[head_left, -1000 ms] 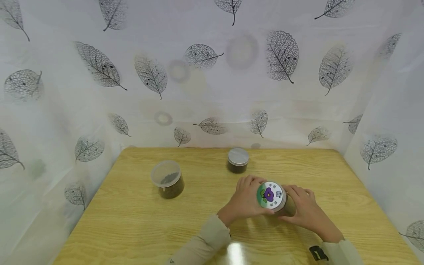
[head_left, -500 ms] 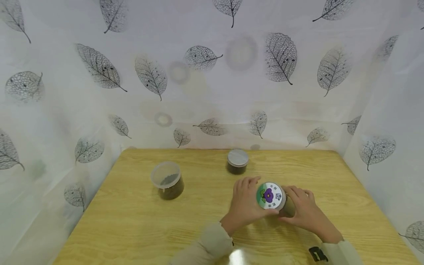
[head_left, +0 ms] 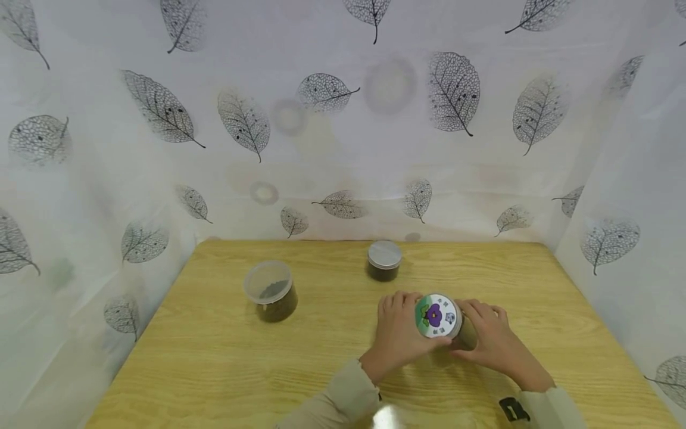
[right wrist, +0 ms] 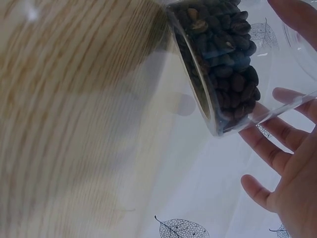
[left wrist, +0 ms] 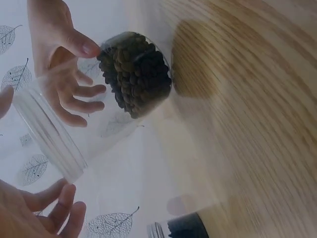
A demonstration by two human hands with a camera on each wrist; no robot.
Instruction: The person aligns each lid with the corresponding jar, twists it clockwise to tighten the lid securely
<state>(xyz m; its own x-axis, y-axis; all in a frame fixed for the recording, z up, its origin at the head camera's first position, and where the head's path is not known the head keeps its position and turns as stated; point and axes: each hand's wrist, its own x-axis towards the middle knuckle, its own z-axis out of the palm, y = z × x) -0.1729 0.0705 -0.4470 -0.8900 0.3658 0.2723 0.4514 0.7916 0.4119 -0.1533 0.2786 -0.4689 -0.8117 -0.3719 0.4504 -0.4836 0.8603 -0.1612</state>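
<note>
Between both hands is a clear jar (left wrist: 133, 74) partly filled with dark beans. Its round screw lid (head_left: 436, 316) carries a purple flower on green and white. My left hand (head_left: 399, 333) curls round the lid, thumb on the near side and fingers on the far side. On the right of the jar body, my right hand (head_left: 495, 345) grips it with thumb and fingers spread apart. In the right wrist view the beans (right wrist: 223, 64) lie at the jar's base. Whether that base touches the table cannot be told.
Toward the back of the wooden table (head_left: 214, 369) stands a small jar with a silver lid (head_left: 384, 254) and dark contents. A translucent-topped tub (head_left: 276, 307) with dark contents is at the left. Leaf-printed white curtain (head_left: 343, 149) hangs behind and along both sides.
My left hand's fingers spread a little off the lid, shifted back along its rim, then came round it again. My right hand and the jar stayed almost in place.
</note>
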